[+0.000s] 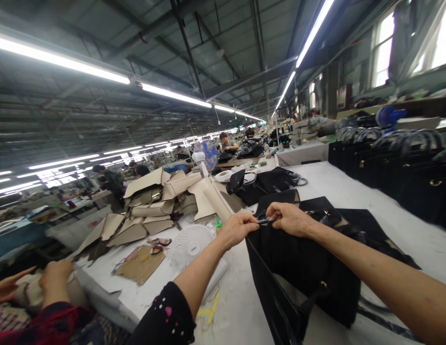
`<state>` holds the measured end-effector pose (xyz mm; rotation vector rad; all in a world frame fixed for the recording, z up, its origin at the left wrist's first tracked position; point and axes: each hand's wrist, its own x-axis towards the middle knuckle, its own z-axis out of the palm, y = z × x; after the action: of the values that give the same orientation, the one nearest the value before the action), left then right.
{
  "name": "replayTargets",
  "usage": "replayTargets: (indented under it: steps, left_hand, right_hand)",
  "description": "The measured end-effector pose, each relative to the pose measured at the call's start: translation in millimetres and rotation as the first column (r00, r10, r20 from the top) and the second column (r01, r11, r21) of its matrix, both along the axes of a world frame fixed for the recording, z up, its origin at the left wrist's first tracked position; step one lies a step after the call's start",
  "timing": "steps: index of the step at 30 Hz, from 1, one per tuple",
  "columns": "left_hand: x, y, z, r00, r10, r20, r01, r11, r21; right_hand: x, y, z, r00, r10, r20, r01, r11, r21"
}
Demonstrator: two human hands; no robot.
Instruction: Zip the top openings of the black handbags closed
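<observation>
A black handbag (pixel 298 268) with a small gold fitting stands tilted on the white table in front of me. At its upper edge my left hand (pixel 240 227) is closed in a pinch. My right hand (pixel 286 219) pinches just beside it, thumb and fingers pressed together. Between the fingertips shows a short, shiny grey strip (pixel 263 221), partly hidden; I cannot make out whether it is a wrapped handle or a loose piece. More black bag parts (pixel 363 223) lie under and behind my right forearm.
Beige bag pieces (pixel 151 211) are heaped at the left. A white fan (pixel 192 245), scissors (pixel 158 247) and a brown board (pixel 140 264) lie nearer. Black bags with wrapped handles (pixel 399 167) line the right side. At lower left, a co-worker's hands (pixel 57 280) hold a beige piece.
</observation>
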<state>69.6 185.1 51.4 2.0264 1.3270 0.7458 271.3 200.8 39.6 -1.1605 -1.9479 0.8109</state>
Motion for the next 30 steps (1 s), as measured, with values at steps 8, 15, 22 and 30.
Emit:
replayTargets:
  steps: [8, 15, 22, 30]
  left_hand:
    - [3, -3, 2.1, 0.995, -0.055, -0.08, 0.069, 0.98, 0.188]
    - [11, -7, 12.6, 0.969, -0.072, -0.237, 0.15, 0.931, 0.332]
    - [12, -7, 9.5, 0.972, -0.024, -0.235, 0.109, 0.927, 0.358]
    - [13, -4, 0.5, 0.976, 0.1, -0.194, -0.027, 0.936, 0.351]
  right_hand:
    - [-2, 0, -1.8, 0.999, -0.035, 0.02, 0.034, 0.998, 0.048]
    - [1, 0, -2.4, 1.0, -0.022, 0.014, 0.021, 0.998, 0.053]
    - [2, -3, 0.3, 1.0, -0.012, 0.0, 0.012, 0.998, 0.063]
    - [2, -6, 2.4, 1.0, -0.012, -0.008, 0.012, 0.999, 0.045]
